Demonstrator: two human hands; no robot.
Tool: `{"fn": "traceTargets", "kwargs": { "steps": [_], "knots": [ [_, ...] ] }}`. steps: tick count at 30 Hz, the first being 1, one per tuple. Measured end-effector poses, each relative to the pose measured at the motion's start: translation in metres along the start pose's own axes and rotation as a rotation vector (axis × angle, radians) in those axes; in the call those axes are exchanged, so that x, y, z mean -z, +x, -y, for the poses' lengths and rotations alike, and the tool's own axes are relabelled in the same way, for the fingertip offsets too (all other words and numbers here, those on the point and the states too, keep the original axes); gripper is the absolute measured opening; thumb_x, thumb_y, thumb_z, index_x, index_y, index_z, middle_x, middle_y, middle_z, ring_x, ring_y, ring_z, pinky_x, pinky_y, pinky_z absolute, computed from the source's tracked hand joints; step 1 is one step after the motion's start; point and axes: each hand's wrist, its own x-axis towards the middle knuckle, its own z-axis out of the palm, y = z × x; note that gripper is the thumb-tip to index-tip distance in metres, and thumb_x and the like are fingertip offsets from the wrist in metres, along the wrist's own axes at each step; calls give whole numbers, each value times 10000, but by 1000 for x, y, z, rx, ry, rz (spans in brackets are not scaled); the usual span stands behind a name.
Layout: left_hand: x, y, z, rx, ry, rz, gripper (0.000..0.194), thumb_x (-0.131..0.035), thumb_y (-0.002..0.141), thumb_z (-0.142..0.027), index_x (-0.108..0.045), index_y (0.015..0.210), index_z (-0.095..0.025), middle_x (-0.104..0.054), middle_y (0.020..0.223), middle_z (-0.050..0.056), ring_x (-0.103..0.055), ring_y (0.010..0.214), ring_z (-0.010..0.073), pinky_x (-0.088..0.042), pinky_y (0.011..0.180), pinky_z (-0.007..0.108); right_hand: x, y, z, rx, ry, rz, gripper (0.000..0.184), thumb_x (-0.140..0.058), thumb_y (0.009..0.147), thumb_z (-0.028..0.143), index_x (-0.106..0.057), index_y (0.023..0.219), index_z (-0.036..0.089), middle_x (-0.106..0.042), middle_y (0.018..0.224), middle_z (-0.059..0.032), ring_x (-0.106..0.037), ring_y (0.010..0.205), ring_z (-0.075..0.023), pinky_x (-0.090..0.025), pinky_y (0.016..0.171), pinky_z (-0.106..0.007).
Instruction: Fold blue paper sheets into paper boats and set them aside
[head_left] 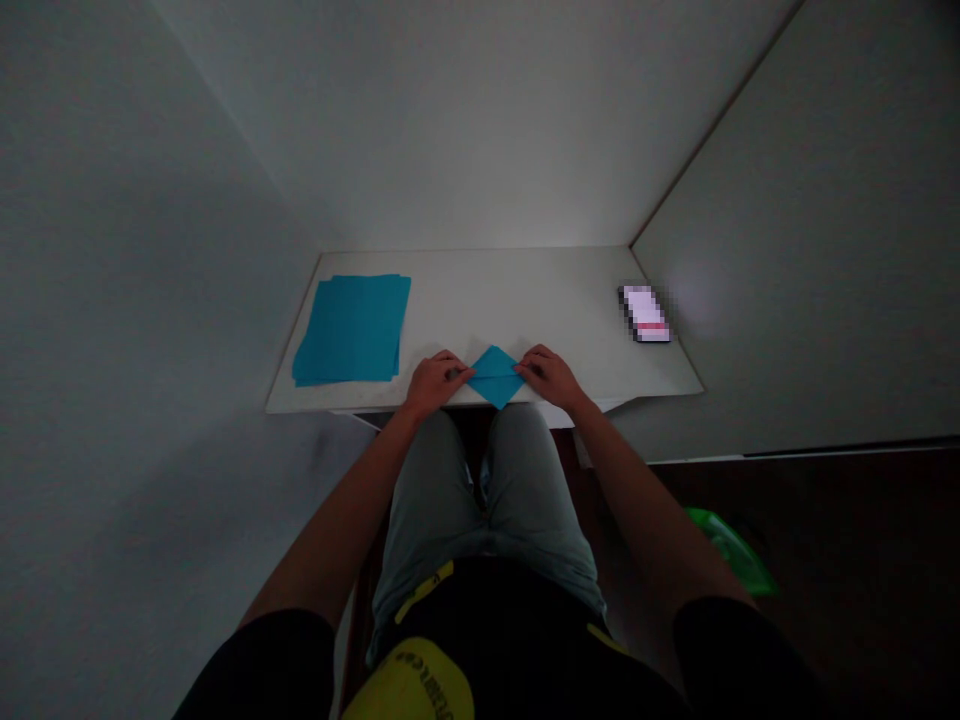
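Note:
A small blue folded paper [496, 377] lies at the front edge of the white table, shaped like a diamond with a crease or fold line running across its middle. Its lower corner reaches past the table's edge. My left hand [435, 382] pinches the left corner between thumb and fingers. On the opposite side, my right hand [551, 377] grips the right corner the same way. Both hands rest close to the tabletop, with the paper stretched between them.
A loose stack of blue paper sheets [352, 330] lies on the left of the white table [517, 290]. Near the right wall is a phone [646, 313] with a lit, pixelated screen. Walls enclose the table on three sides. Something green [731, 550] lies on the dark floor at right.

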Motion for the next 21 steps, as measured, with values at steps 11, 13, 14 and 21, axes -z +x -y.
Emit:
{"fn": "traceTargets", "kwargs": {
  "steps": [11, 13, 14, 21],
  "knots": [
    [-5, 0, -10, -66, 237, -17, 366, -664, 1035, -329, -727, 1392, -276, -715, 1338, 99, -677, 1192, 280, -524, 1009, 425, -3, -1, 10, 48, -217, 1, 388, -534, 1103, 368, -707, 1443, 294, -673, 1399, -114, -684, 957, -241, -555, 914, -433],
    [-6, -2, -11, -176, 322, 61, 446, -561, 1072, -276, -656, 1504, -338, -660, 1510, 74, -601, 1350, 303, -469, 1110, 483, -3, -2, 12, 125, -312, 75, 411, -479, 1118, 324, -713, 1454, 310, -652, 1512, -86, -665, 1120, -285, -513, 1010, -483],
    [-5, -4, -12, -228, 352, 111, 481, -526, 1079, -258, -625, 1539, -358, -625, 1576, 53, -563, 1412, 306, -438, 1150, 505, -2, -4, 14, 144, -355, 114, 423, -467, 1121, 324, -704, 1471, 312, -646, 1544, -68, -640, 1194, -309, -491, 1036, -504],
    [-3, -30, -12, -413, 377, 260, 751, -701, 983, -497, -475, 1665, -279, -491, 1708, 77, -416, 1594, 327, -286, 1308, 539, 9, -28, 20, 245, -415, 302, 827, -713, 970, 650, -472, 1676, 293, -544, 1665, -66, -517, 1407, -399, -389, 1129, -563]
  ]
}}
